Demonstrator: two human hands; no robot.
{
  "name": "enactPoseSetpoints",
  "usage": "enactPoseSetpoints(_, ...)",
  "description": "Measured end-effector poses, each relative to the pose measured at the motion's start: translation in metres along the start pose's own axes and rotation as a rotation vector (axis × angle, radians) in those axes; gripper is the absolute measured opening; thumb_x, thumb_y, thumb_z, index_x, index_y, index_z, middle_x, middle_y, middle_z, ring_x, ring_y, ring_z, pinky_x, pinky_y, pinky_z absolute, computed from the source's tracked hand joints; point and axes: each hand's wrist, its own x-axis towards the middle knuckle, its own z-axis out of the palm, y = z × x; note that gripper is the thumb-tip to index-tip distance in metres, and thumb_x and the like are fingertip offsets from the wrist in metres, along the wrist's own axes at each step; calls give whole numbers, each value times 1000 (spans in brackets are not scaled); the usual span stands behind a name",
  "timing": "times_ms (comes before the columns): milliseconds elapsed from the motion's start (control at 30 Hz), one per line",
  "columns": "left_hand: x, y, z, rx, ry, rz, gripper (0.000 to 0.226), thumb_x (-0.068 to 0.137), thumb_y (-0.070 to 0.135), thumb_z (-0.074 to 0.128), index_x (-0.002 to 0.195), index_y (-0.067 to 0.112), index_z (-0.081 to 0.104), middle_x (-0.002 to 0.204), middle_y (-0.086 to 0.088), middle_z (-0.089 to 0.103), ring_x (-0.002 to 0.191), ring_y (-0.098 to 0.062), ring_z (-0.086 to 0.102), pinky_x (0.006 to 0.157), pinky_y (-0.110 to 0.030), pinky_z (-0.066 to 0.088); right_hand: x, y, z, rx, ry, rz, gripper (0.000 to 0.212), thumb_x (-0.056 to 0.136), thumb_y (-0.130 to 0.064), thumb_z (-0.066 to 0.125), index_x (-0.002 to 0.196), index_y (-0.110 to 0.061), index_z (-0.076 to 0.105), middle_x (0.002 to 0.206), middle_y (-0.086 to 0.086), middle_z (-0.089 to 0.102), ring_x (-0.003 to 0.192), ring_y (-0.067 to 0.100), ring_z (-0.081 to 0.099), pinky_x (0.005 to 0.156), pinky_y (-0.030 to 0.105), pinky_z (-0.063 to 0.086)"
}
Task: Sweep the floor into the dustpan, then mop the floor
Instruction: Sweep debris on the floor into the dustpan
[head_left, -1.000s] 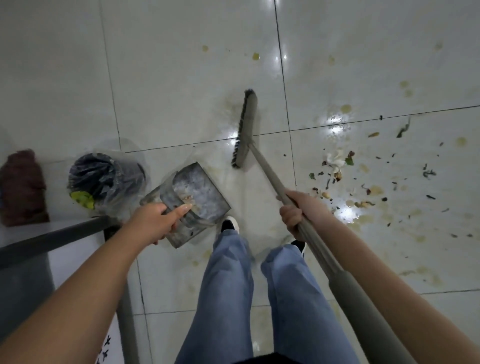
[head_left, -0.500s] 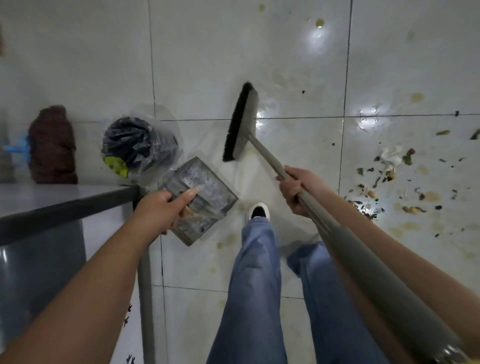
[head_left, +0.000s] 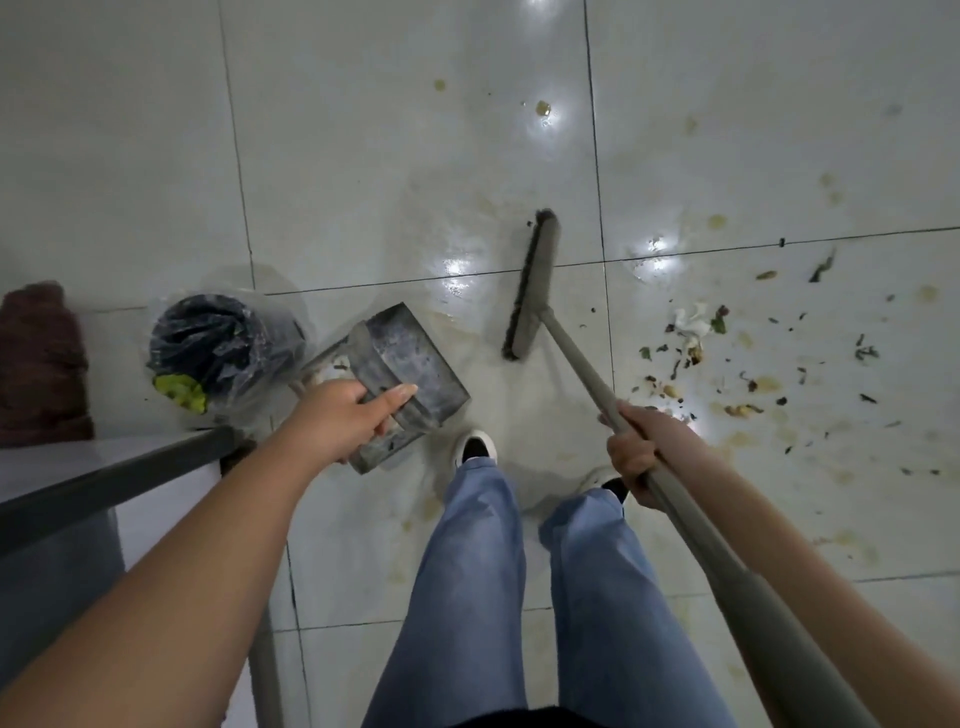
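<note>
My left hand (head_left: 349, 415) grips the back edge of a grey metal dustpan (head_left: 410, 364), index finger laid along it, holding it just above the floor in front of my left foot. My right hand (head_left: 640, 453) grips the grey handle of a broom (head_left: 576, 364). Its dark brush head (head_left: 531, 286) stands on the white tiles ahead, between the dustpan and the litter. Scattered debris (head_left: 691, 343), made of leaves, paper scraps and crumbs, lies to the right of the brush. Yellowish stains (head_left: 763, 384) dot the tiles around it.
A bin lined with a clear bag (head_left: 218, 348) stands left of the dustpan. A dark reddish mop head (head_left: 41, 364) rests at the far left. A metal table edge (head_left: 114, 478) and its leg (head_left: 267, 670) sit by my left arm. My jeans and shoes (head_left: 475, 447) are below.
The brush head has shifted to the right, closer to the debris. The dustpan stays in my left hand near the bin. The view has swung back to the right.
</note>
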Motion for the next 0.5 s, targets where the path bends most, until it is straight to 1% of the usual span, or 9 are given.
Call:
enactPoseSetpoints(100,2,14,3,33,25,26,50,83,52,57,55,11,56,41,3,49,38,-13,44,42,-21,36,18,-8,23,12,-81,24,31,101,-31,37,74,-14,38,33,-5,33,19,4,30,21,10,25)
enactPoseSetpoints(200,3,28,7,48,46,35,51,82,53,58,55,11,56,35,5,48,32,-9,42,40,-21,37,33,-18,9,103,-119,23,32,101,-29,37,73,-13,38,33,-5,33,19,4,31,21,12,27)
enactPoseSetpoints(267,2,40,14,79,53,39,52,81,55,58,54,10,56,37,3,48,30,-9,42,39,-20,37,31,-23,-29,137,-77,-8,30,101,-29,37,77,-12,39,34,-5,34,19,4,31,21,11,27)
enactPoseSetpoints(333,-1,53,23,133,53,45,54,80,57,58,54,10,56,43,-1,50,34,-12,43,40,-20,36,23,-26,-79,172,-17,-28,30,101,-31,37,79,-11,41,34,-5,34,20,3,31,21,10,27)
enactPoseSetpoints(433,-6,71,42,226,18,47,55,80,59,57,56,10,57,45,-2,50,37,-14,43,40,-19,35,2,-29,-152,182,97,-58,31,102,-32,35,78,-13,40,32,-4,33,19,2,31,22,9,27)
enactPoseSetpoints(500,-10,83,58,307,-12,62,54,81,57,57,55,10,57,46,-2,51,38,-15,44,40,-19,34,-14,-32,-187,181,147,-54,31,102,-33,33,78,-14,38,31,-3,32,18,3,30,21,10,27)
